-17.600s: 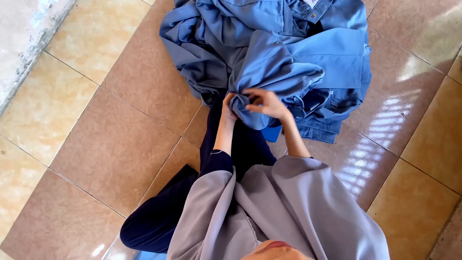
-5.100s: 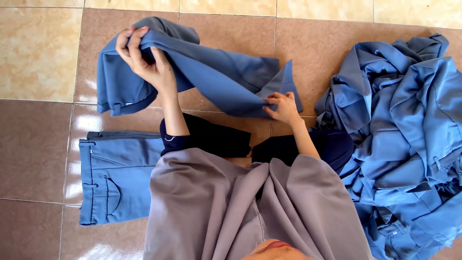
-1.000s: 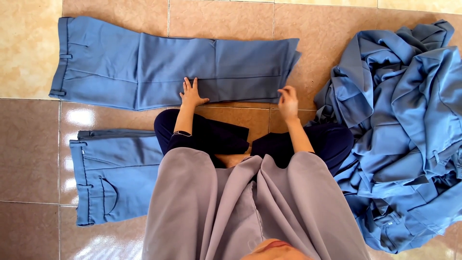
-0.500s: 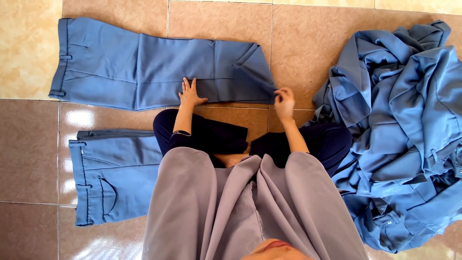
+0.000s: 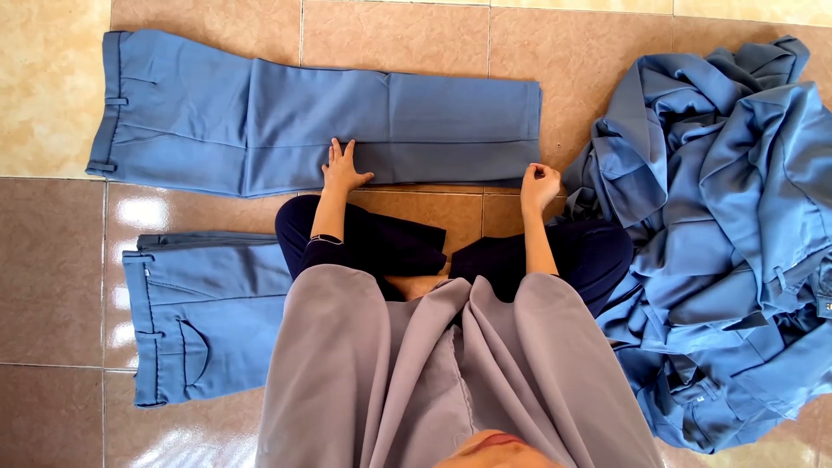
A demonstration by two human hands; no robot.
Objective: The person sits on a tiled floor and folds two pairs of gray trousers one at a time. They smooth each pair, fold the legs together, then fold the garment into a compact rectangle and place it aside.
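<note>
I have the blue trousers (image 5: pixel 321 117) laid out flat on the tiled floor (image 5: pixel 407 30) across the far side of my lap, waistband at the far left and leg hems at the right, so I judge the smoothing step is in hand and the fold itself is not yet made. My left hand (image 5: pixel 344 169) rests palm down on the near edge of the cloth about midway along the legs, its fingers (image 5: pixel 338 152) spread and lying flat on the fabric, holding nothing. My right hand (image 5: pixel 539 184) sits at the near right corner by the hems, its fingers curled in close together; they seem to pinch the hem edge, though I cannot tell for sure. The next move, as I judge it, calls for a firm grip on that hem end while the left hand pins the middle as a crease line. A folded pair (image 5: pixel 204 316) lies near on my left, and a heap of blue garments (image 5: pixel 728 243) is just beside my right hand.
</note>
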